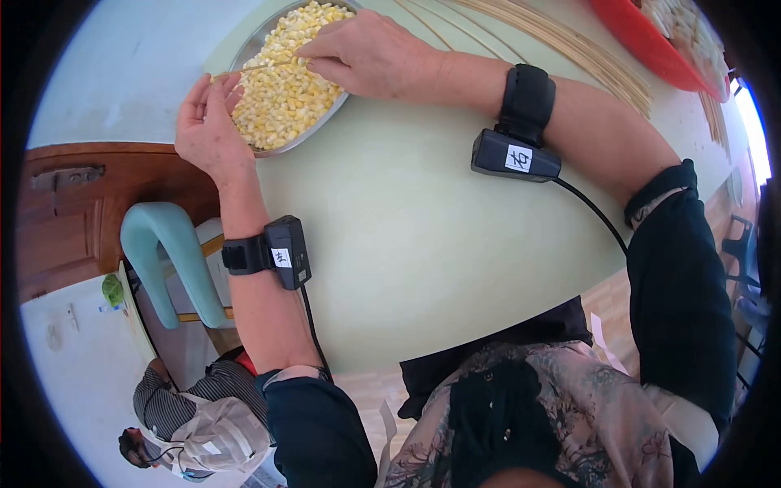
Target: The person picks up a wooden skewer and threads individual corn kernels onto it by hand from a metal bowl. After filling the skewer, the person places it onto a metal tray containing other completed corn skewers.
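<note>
A round metal bowl point(286, 147) of loose yellow corn kernels point(297, 102) stands at the table's far left. Over it, a thin bamboo skewer point(259, 68) stretches between my two hands. My right hand point(378, 57) pinches one end with thumb and forefinger, above the kernels. At the bowl's left rim, my left hand point(213, 126) has its fingertips closed at the other end, where a small yellowish bit shows. The remaining left fingers curl beside the kernels.
Several long bamboo sticks point(561, 45) lie along the table's point(390, 220) far side. A red basin point(651, 49) with pale contents stands far right. Cables hang from both wrist devices. A teal chair point(154, 220) and a seated person point(203, 407) are at left.
</note>
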The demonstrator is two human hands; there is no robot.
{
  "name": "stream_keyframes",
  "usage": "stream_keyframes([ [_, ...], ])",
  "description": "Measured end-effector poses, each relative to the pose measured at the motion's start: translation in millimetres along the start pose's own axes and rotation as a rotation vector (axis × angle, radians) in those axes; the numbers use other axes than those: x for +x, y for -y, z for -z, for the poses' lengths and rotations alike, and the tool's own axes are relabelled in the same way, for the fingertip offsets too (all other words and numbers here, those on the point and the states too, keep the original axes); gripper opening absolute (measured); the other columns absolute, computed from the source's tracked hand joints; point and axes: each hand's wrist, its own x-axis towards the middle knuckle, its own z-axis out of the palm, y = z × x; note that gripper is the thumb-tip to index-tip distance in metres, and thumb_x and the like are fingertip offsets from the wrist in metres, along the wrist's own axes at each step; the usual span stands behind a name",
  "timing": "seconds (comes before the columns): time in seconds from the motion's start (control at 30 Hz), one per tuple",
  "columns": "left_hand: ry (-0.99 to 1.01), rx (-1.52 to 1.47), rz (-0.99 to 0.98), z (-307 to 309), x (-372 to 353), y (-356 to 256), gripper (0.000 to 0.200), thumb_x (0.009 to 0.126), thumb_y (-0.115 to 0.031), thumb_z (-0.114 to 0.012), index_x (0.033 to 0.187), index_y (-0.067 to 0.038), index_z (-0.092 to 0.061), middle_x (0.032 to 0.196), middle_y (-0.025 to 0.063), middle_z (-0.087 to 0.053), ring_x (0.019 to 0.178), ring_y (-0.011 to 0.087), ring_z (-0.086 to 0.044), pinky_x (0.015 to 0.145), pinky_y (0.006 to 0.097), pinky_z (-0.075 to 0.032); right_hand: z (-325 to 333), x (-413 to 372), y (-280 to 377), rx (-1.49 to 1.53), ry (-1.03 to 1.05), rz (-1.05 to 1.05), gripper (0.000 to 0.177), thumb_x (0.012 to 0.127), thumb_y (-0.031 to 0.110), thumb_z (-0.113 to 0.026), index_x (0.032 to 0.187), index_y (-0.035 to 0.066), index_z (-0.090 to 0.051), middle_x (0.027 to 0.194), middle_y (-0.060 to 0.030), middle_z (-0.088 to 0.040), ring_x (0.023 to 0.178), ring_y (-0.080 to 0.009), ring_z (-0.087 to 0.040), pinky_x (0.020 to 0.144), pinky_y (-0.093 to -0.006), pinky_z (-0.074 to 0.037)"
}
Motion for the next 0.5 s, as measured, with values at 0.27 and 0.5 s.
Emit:
stream_keyframes([
  [0.27, -0.047, 0.017, -0.017, -0.6, -2.0, -3.9, 0.022, 0.084, 0.002, -0.056, 0.103, 0.013, -0.051, 0.094, 0.0215, -0.061, 0.084, 0.0260, -0.065, 0.072, 0.0289, -0.056, 8.9, -0.7, 6.4, 0.041, 0.028, -0.026, 0.022, 0.082, 0.019, -0.051, 0.092, 0.009, -0.069, 0.075, -0.0138, -0.064, 0.069, -0.0298, -0.062, 0.069, -0.0390, -0.050],
  [0.5, -0.082, 0.013, -0.026, -1.2, -1.8, -2.1, 0.019, 0.083, 0.004, -0.057, 0.100, 0.011, -0.053, 0.092, 0.0205, -0.061, 0.083, 0.0257, -0.065, 0.070, 0.0290, -0.056, 11.4, -0.2, 7.5, 0.023, 0.074, -0.039, 0.022, 0.083, 0.020, -0.051, 0.092, 0.009, -0.067, 0.076, -0.0132, -0.064, 0.072, -0.0289, -0.062, 0.073, -0.0388, -0.050],
])
